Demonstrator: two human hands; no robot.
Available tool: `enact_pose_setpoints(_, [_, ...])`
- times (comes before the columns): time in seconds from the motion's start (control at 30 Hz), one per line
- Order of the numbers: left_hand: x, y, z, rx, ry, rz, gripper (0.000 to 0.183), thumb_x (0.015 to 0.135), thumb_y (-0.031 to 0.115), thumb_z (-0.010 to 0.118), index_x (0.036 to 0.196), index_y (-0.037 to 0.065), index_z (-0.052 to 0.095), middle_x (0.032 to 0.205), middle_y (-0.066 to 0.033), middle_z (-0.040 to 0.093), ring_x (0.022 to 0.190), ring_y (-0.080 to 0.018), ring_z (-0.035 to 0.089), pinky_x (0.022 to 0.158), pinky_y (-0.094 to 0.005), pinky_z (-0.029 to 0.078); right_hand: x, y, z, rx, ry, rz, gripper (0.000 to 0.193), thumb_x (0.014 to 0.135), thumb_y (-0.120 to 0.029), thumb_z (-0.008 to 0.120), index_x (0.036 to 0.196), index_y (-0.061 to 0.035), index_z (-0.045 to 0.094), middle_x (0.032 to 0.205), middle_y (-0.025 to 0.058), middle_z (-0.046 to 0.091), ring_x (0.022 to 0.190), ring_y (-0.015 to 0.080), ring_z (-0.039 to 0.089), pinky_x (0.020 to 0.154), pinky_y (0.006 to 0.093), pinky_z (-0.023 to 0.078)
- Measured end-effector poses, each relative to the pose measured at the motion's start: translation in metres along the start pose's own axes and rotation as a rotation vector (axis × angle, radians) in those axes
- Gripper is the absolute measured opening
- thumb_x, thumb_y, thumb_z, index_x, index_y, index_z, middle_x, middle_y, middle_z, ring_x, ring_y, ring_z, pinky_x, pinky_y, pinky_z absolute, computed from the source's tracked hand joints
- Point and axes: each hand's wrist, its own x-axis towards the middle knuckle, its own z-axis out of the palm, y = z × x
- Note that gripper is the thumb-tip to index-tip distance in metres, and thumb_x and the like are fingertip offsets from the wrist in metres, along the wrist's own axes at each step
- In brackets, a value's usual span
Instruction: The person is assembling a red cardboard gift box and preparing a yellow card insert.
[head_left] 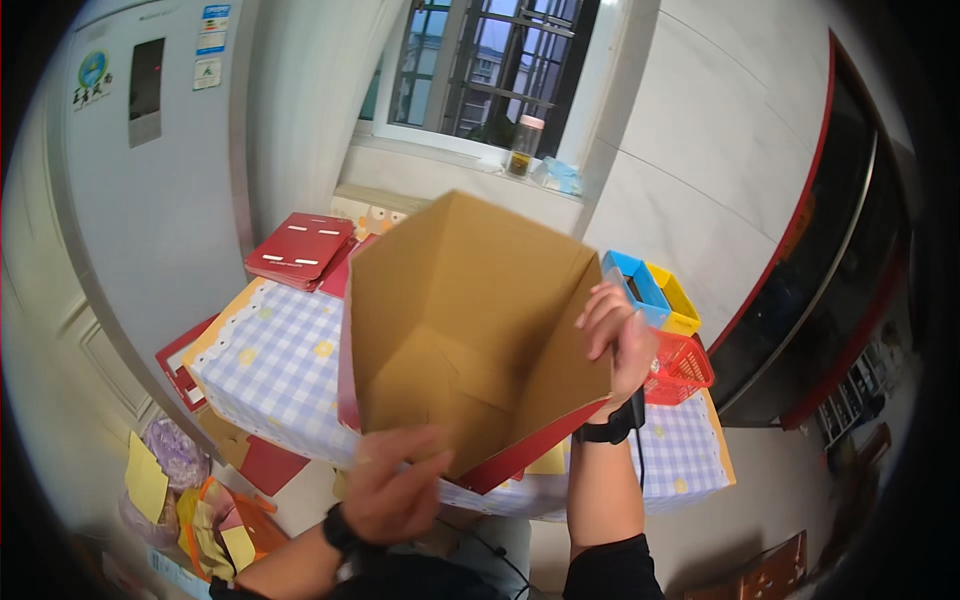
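Note:
A large cardboard box (490,310), brown inside and red outside, stands on the table with its mouth toward me. Blurred by motion, my left hand (398,485) is at the box's near left rim with its fingers apart; whether it touches the cardboard is unclear. By the right wall's rim is my right hand (618,335), its fingers loosely bent and spread, with nothing visible between them. The box hides part of the table behind it.
Red folded cardboard pieces (300,248) lie stacked at the back left of the checkered tablecloth (280,345). Blue (640,285) and yellow (675,300) trays and a red basket (685,368) stand at right. Bags (215,525) sit on the floor at left, near a fridge (150,200).

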Motion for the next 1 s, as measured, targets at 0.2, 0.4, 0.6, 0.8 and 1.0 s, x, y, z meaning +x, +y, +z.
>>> enact_pose_setpoints(0.2, [0.010,-0.029,-0.016,0.062,0.279,-0.226,0.043,0.082,0.018,0.058,0.118,-0.004,0.050,0.131,-0.0240,0.043,0.121,-0.0364,0.043,0.103,-0.0456,0.031,0.048,-0.073,-0.032,-0.064,0.138,-0.018,0.048,0.096,-0.020,0.040,0.051,-0.0045,0.040,0.054,0.0060,0.042,0.053,0.0134,0.037,0.053,0.0290,0.028])
enact_pose_setpoints(0.4, [0.023,-0.037,0.057,-0.416,-0.021,-0.312,0.044,0.079,0.006,0.060,0.120,-0.003,0.051,0.129,-0.0222,0.047,0.119,-0.0329,0.047,0.101,-0.0418,0.035,0.060,-0.144,-0.099,-0.490,0.237,-0.021,0.049,0.097,-0.022,0.048,0.052,-0.0051,0.042,0.052,0.0023,0.043,0.049,0.0100,0.036,0.051,0.0277,0.027])
enact_pose_setpoints(0.6, [0.014,-0.022,0.122,-0.585,-0.260,-0.158,0.033,0.076,0.002,0.065,0.109,0.001,0.060,0.115,-0.0188,0.056,0.106,-0.0348,0.056,0.091,-0.0385,0.046,0.019,-0.141,-0.205,-1.215,0.260,-0.050,0.034,0.095,-0.013,0.052,0.065,0.0007,0.056,0.059,0.0031,0.054,0.057,0.0114,0.043,0.057,0.0290,0.035])
enact_pose_setpoints(0.8, [-0.001,-0.003,0.168,-0.692,-0.556,-0.173,0.024,0.079,0.004,0.064,0.103,0.004,0.064,0.112,-0.0129,0.059,0.104,-0.0288,0.059,0.089,-0.0357,0.047,-0.050,-0.079,-0.302,-1.398,0.298,-0.092,0.036,0.095,-0.015,0.051,0.062,-0.0011,0.054,0.057,0.0035,0.054,0.054,0.0124,0.048,0.056,0.0283,0.038])
enact_pose_setpoints(1.0, [-0.009,0.016,0.205,-0.680,-0.710,-0.246,0.026,0.083,0.015,0.064,0.108,0.006,0.064,0.113,-0.0121,0.060,0.106,-0.0278,0.059,0.089,-0.0356,0.049,-0.058,-0.052,-0.277,-1.395,0.183,-0.107,0.035,0.089,-0.013,0.051,0.058,-0.0027,0.040,0.055,0.0105,0.040,0.054,0.0259,0.038,0.060,0.0365,0.033])
